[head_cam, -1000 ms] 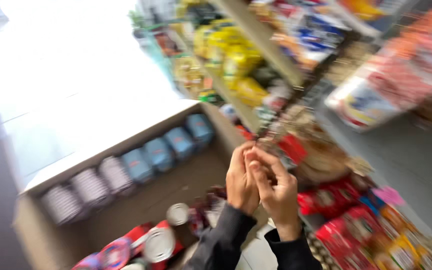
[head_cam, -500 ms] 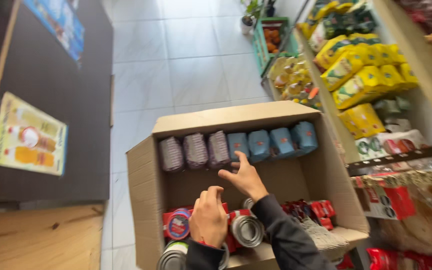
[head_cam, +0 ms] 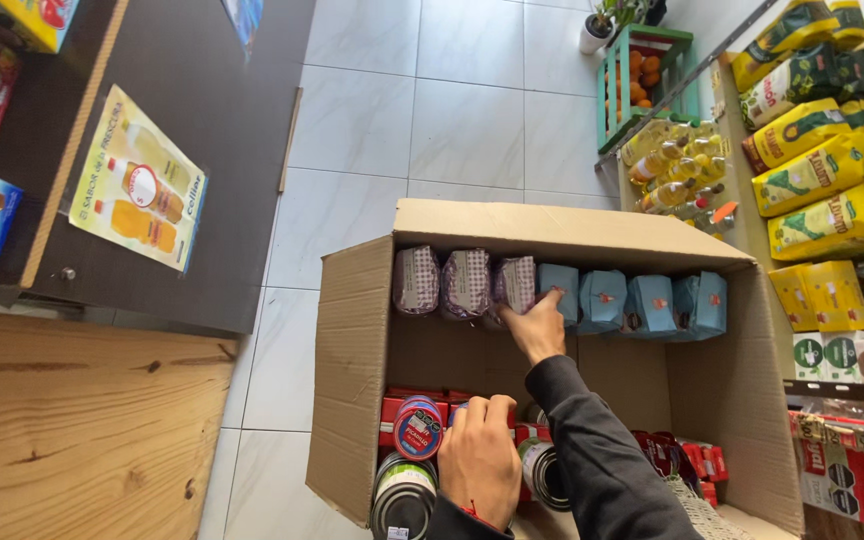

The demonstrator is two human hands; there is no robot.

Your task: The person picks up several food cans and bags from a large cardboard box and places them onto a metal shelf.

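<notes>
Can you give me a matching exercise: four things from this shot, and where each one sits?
Things:
1. blue packets
2. round tins
3. yellow bags
4. green crate

Places:
A. on the tiled floor, far end, holding oranges
B. shelf at the right
C. box's far wall, right of the purple packets
D. near end of the box, by the left hand

Pairs: 1-C, 2-D, 3-B, 4-A

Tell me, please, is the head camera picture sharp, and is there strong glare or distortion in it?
Head view: mostly sharp, the purple packets and blue packets in the cardboard box read clearly; soft daylight, mild sheen on the floor tiles; wide-angle bending tilts the shelves at right; the right hand and left hand show little blur.
</notes>
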